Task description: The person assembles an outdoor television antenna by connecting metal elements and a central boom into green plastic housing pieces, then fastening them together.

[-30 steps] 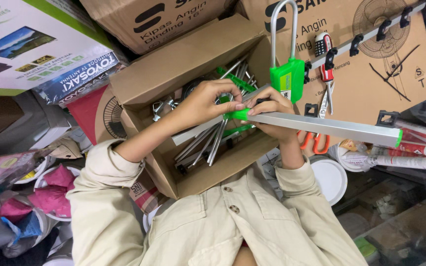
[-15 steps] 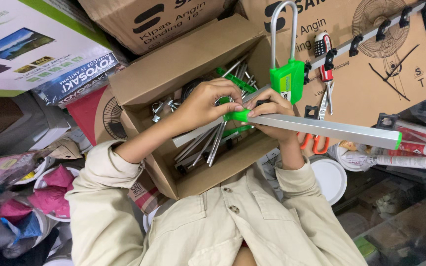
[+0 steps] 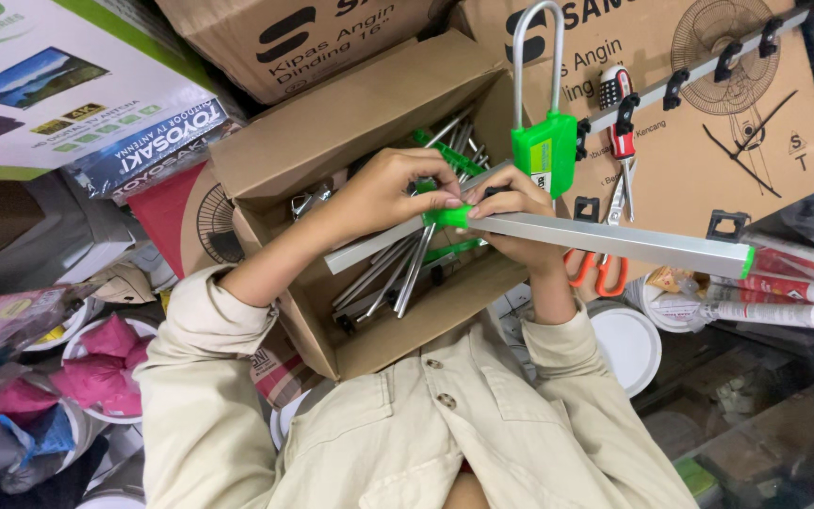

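Note:
Both hands work over an open cardboard box. My right hand grips a long silver aluminium bar that runs from the box out to the right, with a green cap on its far end. My left hand pinches a small green plastic piece seated on the bar next to my right fingers. Inside the box lie several thin metal rods and more green parts.
A green long-shackle padlock hangs just above my right hand. Orange-handled scissors and a rail of black hooks lie on a fan carton. White lids sit at right, tubs of pink cloth at left.
My left fingers have shifted slightly along the green piece. The bar and my right hand stay almost where they were.

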